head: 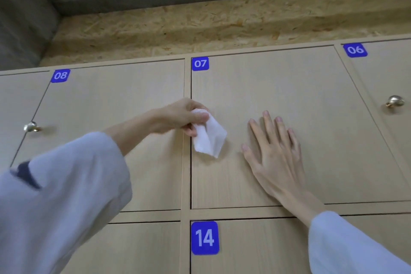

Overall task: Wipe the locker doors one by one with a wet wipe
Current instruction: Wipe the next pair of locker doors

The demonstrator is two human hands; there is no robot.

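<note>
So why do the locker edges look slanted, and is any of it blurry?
Head view: the wide-angle lens fans the door edges outward; the left sleeve smears with motion blur near the frame edge; the wipe is slightly soft; labels 07 and 14 read sharp; light is soft, shadows faint.

Left hand (pixel 182 118) pinches white wet wipe (pixel 209 138) (hanging crumpled); right hand (pixel 273 151) flat on door 07 (pixel 311 107).

Door 06 (pixel 387 78) runs off the right edge, and door 14 (pixel 255 249) off the bottom. The left hand (pixel 180 115) hides the top of the wipe (pixel 210 140). The left sleeve (pixel 66 196) covers door 08's (pixel 115 100) lower corner.
</note>
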